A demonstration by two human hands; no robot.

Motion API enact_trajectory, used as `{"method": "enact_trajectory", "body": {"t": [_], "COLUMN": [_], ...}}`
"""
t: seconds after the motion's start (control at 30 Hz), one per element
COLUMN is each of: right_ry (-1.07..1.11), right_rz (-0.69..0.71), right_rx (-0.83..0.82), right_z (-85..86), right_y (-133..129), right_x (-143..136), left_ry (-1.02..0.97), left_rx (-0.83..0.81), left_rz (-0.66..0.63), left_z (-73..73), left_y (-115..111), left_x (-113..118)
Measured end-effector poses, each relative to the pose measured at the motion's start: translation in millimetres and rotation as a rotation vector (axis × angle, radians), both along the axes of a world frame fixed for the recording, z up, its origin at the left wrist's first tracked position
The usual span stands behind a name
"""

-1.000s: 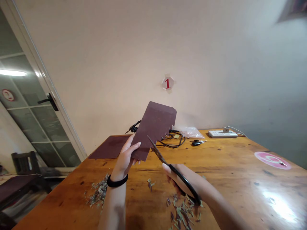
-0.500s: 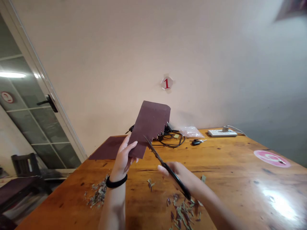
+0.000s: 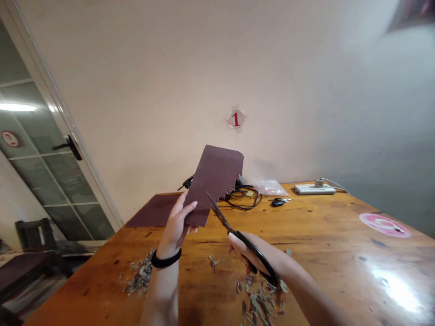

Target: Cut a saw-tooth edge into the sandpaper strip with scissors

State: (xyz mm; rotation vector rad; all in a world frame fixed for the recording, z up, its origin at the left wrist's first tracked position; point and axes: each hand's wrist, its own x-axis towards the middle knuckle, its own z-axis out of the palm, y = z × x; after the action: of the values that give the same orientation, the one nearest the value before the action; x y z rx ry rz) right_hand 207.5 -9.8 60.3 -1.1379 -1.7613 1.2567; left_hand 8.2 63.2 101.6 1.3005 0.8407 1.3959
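Note:
A dark maroon sheet of paper is held up over the table, its right edge cut into jagged teeth. My left hand, with a black band at the wrist, pinches its lower left part, thumb on the near face. Black-handled scissors are in my right hand, thumb along the handle. Their blades point up and left at the sheet's lower right edge, the tip lying over its face. Below my right hand lies a heap of thin cut strips, and a few scraps lie between my forearms.
Another maroon sheet lies at the table's left edge. A pile of fine shreds sits left of my wrist. Toward the wall are black cables, a plastic bag, keys and a white power strip.
The scissors have turned in my right hand, so their handle loops now show more and sit farther apart. The sheet and my left hand have shifted slightly right and down.

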Motion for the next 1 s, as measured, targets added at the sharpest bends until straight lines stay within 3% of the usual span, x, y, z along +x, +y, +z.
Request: {"method": "enact_trajectory", "body": {"t": [1.0], "right_ry": [-0.018], "right_rz": [-0.079], "right_rx": [-0.012], "right_z": [0.3], "right_y": [0.2], "right_x": [-1.1], "left_ry": [0.024], "left_rx": [0.014], "left_rz": [-0.054], "left_z": [-3.8], "left_y": [2.2], "left_x": [0.8]}}
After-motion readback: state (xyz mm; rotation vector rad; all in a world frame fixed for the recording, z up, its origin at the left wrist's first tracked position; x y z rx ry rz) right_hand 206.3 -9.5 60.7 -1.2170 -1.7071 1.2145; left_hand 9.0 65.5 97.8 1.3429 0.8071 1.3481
